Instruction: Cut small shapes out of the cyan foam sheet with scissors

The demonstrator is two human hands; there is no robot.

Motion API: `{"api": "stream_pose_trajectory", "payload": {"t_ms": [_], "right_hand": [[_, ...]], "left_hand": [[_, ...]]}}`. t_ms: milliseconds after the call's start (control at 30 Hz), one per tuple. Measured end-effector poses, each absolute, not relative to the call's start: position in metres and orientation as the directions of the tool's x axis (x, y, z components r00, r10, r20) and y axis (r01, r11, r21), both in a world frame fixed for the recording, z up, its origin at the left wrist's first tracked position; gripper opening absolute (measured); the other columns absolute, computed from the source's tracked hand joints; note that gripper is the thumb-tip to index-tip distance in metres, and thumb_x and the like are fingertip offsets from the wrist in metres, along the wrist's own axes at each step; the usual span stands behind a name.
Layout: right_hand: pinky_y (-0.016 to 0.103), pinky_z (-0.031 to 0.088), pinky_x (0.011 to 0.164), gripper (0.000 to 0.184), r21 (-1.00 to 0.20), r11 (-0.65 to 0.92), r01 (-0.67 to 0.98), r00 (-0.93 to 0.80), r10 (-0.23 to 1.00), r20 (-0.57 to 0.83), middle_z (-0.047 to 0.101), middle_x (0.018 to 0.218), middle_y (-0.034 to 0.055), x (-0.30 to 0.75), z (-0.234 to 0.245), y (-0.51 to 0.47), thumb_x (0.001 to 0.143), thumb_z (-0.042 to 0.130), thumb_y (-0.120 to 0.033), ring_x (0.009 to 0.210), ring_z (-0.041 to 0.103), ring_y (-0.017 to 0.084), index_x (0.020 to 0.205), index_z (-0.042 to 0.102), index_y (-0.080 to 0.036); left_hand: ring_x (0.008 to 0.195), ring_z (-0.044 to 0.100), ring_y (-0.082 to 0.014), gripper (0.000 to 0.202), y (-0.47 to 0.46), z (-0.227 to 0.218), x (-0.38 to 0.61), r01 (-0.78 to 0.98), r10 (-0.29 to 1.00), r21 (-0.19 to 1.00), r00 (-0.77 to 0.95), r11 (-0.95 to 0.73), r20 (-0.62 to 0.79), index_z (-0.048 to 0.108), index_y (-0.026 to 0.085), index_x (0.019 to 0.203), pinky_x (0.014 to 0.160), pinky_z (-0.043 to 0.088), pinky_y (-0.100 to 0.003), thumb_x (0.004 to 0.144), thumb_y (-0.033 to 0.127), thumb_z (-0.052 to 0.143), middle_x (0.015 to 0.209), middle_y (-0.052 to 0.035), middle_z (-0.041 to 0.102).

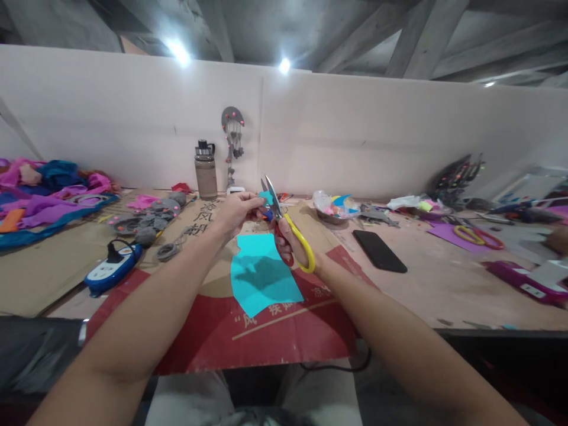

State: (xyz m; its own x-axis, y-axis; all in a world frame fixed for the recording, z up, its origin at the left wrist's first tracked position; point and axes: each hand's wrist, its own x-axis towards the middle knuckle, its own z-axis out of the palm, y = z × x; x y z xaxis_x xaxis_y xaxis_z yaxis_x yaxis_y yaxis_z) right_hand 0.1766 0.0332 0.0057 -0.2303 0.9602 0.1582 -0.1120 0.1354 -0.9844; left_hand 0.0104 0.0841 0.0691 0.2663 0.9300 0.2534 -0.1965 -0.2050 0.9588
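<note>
Between the fingertips of my left hand [239, 212] is a small turquoise felt piece [267, 197]. My right hand [290, 241] grips a pair of scissors [302, 239] with one yellow and one red handle. The scissor blades point up and stand slightly apart, right at the small piece. Whether they touch it I cannot tell. Below both hands a larger turquoise sheet [261, 272], likely felt, lies flat with a notch in its upper left edge. It rests on a red and brown cardboard sheet [199, 337] with printed characters.
Behind my hands a bottle [206, 171] stands by the white partition [355, 118]. Left are a power strip [113, 269], grey felt pieces [153, 219] and a colourful cloth pile [57, 195]. Right are a black phone [380, 251], a filled bowl [335, 207] and more scissors [477, 235].
</note>
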Motion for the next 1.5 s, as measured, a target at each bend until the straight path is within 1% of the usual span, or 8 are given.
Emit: {"api": "stream_pose_trajectory", "payload": {"t_ms": [233, 500, 667, 767, 967, 1167, 1400, 1500], "right_hand": [[0.017, 0.032, 0.032, 0.073, -0.984, 0.159, -0.085, -0.216, 0.961, 0.174, 0.042, 0.062, -0.0095, 0.177, 0.002, 0.035, 0.071, 0.062, -0.089, 0.04, 0.037, 0.006, 0.099, 0.051, -0.023], [0.017, 0.031, 0.032, 0.069, -0.982, 0.158, -0.1, -0.214, 0.961, 0.177, 0.04, 0.061, -0.0103, 0.179, -0.004, 0.04, 0.076, 0.06, -0.086, 0.038, 0.035, 0.005, 0.104, 0.053, -0.024], [0.017, 0.028, 0.03, 0.067, -0.98, 0.152, -0.125, -0.203, 0.963, 0.175, 0.04, 0.06, -0.0109, 0.179, -0.008, 0.043, 0.077, 0.061, -0.085, 0.036, 0.032, 0.005, 0.104, 0.052, -0.024], [0.017, 0.028, 0.029, 0.066, -0.976, 0.171, -0.135, -0.179, 0.964, 0.194, 0.04, 0.059, -0.011, 0.178, -0.008, 0.043, 0.078, 0.059, -0.085, 0.035, 0.031, 0.005, 0.102, 0.052, -0.024], [0.019, 0.031, 0.028, 0.068, -0.98, 0.188, -0.063, -0.15, 0.969, 0.195, 0.041, 0.059, -0.01, 0.178, -0.006, 0.044, 0.078, 0.055, -0.088, 0.035, 0.035, 0.006, 0.101, 0.053, -0.024], [0.019, 0.034, 0.031, 0.065, -0.956, 0.293, -0.027, -0.191, 0.937, 0.293, 0.043, 0.059, -0.0094, 0.181, -0.008, 0.049, 0.082, 0.053, -0.085, 0.039, 0.039, 0.008, 0.104, 0.054, -0.024], [0.02, 0.034, 0.035, 0.063, -0.956, 0.291, -0.02, -0.208, 0.934, 0.289, 0.043, 0.06, -0.009, 0.182, -0.002, 0.046, 0.082, 0.055, -0.084, 0.04, 0.039, 0.007, 0.096, 0.051, -0.023], [0.021, 0.033, 0.036, 0.062, -0.957, 0.291, 0.01, -0.246, 0.928, 0.28, 0.043, 0.059, -0.0087, 0.182, 0.002, 0.041, 0.082, 0.055, -0.084, 0.04, 0.04, 0.008, 0.095, 0.05, -0.023]], "left_hand": [[0.049, 0.055, -0.0089, 0.031, 0.083, 0.067, 0.012, -0.184, 0.927, 0.964, 0.289, -0.194, 0.241, 0.066, 0.011, 0.06, 0.053, 0.043, -0.024, 0.062, 0.03, 0.09, 0.059, -0.0049, 0.066], [0.049, 0.055, -0.0095, 0.031, 0.086, 0.063, 0.014, -0.176, 0.906, 0.96, 0.33, -0.217, 0.266, 0.068, 0.011, 0.061, 0.05, 0.039, -0.024, 0.064, 0.034, 0.09, 0.058, -0.0046, 0.065], [0.051, 0.056, -0.009, 0.031, 0.088, 0.059, 0.014, -0.234, 0.904, 0.956, 0.345, -0.179, 0.253, 0.068, 0.012, 0.064, 0.05, 0.039, -0.023, 0.063, 0.033, 0.09, 0.06, -0.0042, 0.065], [0.052, 0.057, -0.0087, 0.03, 0.088, 0.059, 0.014, -0.276, 0.913, 0.946, 0.316, -0.17, 0.257, 0.063, 0.012, 0.064, 0.05, 0.04, -0.022, 0.063, 0.029, 0.089, 0.064, -0.0046, 0.067], [0.064, 0.07, -0.0143, 0.034, 0.088, 0.066, 0.013, -0.338, 0.95, 0.926, 0.198, -0.165, 0.242, 0.046, 0.017, 0.067, 0.058, 0.049, -0.023, 0.066, 0.015, 0.08, 0.074, -0.0053, 0.072], [0.053, 0.062, -0.01, 0.028, 0.09, 0.069, 0.009, -0.329, 0.948, 0.923, 0.175, -0.199, 0.267, 0.051, 0.018, 0.07, 0.053, 0.046, -0.02, 0.062, 0.011, 0.077, 0.062, -0.0007, 0.067], [0.048, 0.046, -0.0038, 0.02, 0.092, 0.068, 0.009, -0.338, 0.933, 0.922, 0.23, -0.188, 0.275, 0.058, 0.014, 0.064, 0.048, 0.035, -0.016, 0.063, 0.016, 0.078, 0.055, 0.0027, 0.055], [0.05, 0.049, -0.0051, 0.019, 0.092, 0.069, 0.008, -0.336, 0.94, 0.925, 0.22, -0.178, 0.26, 0.057, 0.015, 0.064, 0.05, 0.039, -0.018, 0.062, 0.016, 0.076, 0.058, 0.0018, 0.057]]}}
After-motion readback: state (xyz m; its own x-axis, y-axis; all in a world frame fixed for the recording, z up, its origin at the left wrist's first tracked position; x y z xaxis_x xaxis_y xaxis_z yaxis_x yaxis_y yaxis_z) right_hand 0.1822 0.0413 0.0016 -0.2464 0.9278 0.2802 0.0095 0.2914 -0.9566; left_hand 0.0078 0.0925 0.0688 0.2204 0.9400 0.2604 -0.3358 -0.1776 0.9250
